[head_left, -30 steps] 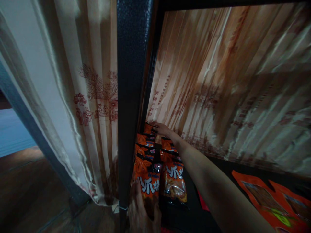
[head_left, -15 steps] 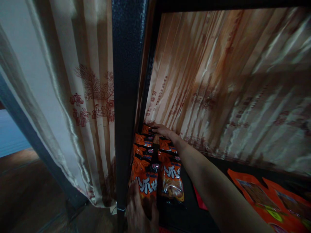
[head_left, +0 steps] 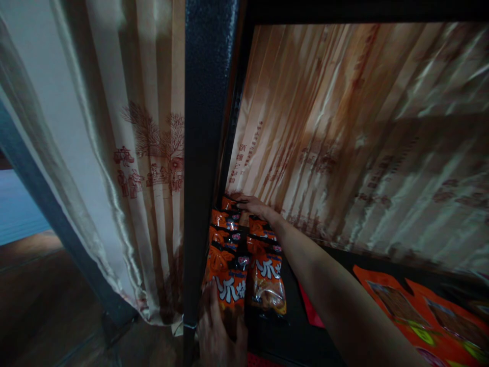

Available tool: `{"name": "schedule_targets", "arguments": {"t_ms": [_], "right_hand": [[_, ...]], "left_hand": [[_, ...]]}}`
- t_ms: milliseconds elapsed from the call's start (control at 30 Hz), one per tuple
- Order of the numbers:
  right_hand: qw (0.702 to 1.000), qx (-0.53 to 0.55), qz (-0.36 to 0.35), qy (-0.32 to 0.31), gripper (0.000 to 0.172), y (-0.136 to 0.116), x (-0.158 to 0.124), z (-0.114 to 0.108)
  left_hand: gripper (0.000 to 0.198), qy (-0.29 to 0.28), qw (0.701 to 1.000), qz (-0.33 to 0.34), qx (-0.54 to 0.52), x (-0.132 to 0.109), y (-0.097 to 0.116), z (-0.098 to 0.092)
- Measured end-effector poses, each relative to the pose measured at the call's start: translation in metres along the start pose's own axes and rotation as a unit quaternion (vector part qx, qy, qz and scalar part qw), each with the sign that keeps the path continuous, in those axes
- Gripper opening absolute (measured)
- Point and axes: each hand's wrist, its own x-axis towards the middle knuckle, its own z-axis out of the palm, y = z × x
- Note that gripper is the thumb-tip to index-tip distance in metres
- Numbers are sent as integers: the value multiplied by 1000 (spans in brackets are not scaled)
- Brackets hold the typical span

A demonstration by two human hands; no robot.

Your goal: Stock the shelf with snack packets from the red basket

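A row of orange-and-black snack bags [head_left: 222, 237] stands one behind another against a dark post. My left hand [head_left: 219, 326] is at the front of this row, its thumb and fingers around the lower part of the front snack bag [head_left: 231, 285]. At the far end of the row, my right hand [head_left: 252, 205] reaches over with its fingers at the top of the rearmost snack bag [head_left: 229, 204]; part of its grip is hidden. Beside it, a second row has a front snack bag [head_left: 267, 285] leaning back, below my right forearm.
The dark metal post [head_left: 206, 153] rises close on the left of the bags. Printed curtains [head_left: 324, 127] hang behind the black shelf [head_left: 301, 341] and outside the post. Flat orange packets [head_left: 397, 306] lie at the right, and a red item [head_left: 311, 306] shows under my forearm.
The view has shifted slightly, so the post appears a little further right. Both hands stay at the same bags, with no clear movement of the row.
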Motion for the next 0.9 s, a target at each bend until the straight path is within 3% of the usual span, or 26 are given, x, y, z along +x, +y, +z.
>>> {"name": "schedule_targets", "arguments": {"t_ms": [533, 767, 900], "right_hand": [[995, -87, -7, 54, 30, 1, 8, 16], [973, -177, 3, 151, 28, -15, -4, 1], [969, -216, -45, 110, 26, -25, -21, 4]], "left_hand": [[59, -29, 999, 8, -20, 2, -5, -3], [56, -52, 999, -4, -13, 5, -1, -8], [56, -60, 998, -4, -26, 5, -3, -9]]}}
